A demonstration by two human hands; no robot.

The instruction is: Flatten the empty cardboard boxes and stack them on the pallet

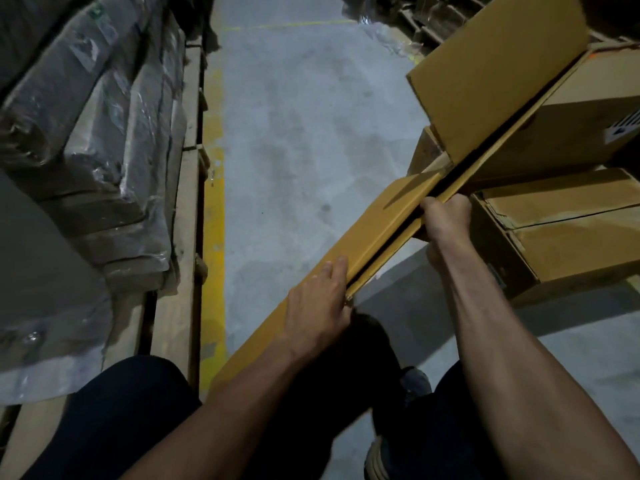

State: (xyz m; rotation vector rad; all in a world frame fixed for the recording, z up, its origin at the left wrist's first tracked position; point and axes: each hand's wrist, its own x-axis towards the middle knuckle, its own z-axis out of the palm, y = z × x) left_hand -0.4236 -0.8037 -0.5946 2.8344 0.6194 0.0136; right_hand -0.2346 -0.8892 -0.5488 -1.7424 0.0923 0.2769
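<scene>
Collapsed cardboard box [363, 244]: held edge-up over floor [294, 133]. Left hand [318, 306] fingers curled over near edge; right hand [446, 218] grips far panel edge. Stacked boxes [571, 230] right of it; wrapped bundles [86, 133] across aisle.

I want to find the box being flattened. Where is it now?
In the head view, the collapsed cardboard box runs diagonally right of centre, held between the left hand and right hand, beside the stacked boxes on the right.

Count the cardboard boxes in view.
3: a flattened box held in both hands, a labelled box upper right, a torn box below it. Others may be hidden behind or out of frame.
</scene>
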